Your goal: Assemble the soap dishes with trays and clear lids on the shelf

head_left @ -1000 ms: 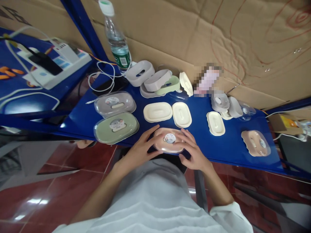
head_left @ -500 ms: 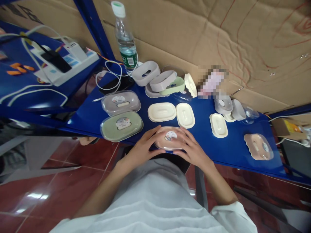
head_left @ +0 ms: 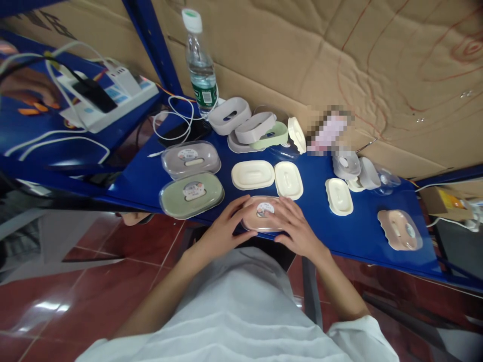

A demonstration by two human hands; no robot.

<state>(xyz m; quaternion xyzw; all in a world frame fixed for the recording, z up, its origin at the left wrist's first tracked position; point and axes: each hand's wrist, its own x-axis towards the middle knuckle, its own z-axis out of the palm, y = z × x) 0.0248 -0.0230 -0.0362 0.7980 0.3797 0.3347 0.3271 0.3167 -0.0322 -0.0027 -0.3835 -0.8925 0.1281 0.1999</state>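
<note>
At the table's front edge lies a pink soap box (head_left: 252,216) with a see-through lid and a round printed label. My left hand (head_left: 225,225) grips its left end, thumb at the near side and fingers at the far side. Around its right end curls my right hand (head_left: 296,226), with some fingers lying across the lid. Just beyond are two cream oval trays (head_left: 252,174), side by side. Left of my hands sit a green lidded soap box (head_left: 191,196) and a grey lidded one (head_left: 192,158).
Grey and green open trays (head_left: 229,116) are heaped at the back beside a water bottle (head_left: 202,75) and a white cable. To the right lie another cream tray (head_left: 339,196) and a pink lidded box (head_left: 400,230). Another person's hand (head_left: 32,89) is near a power strip (head_left: 124,105).
Another person's hand has come into view at the far left, over the orange pieces. My right hand's fingers have shifted slightly on the pink soap box, which stays in place.
</note>
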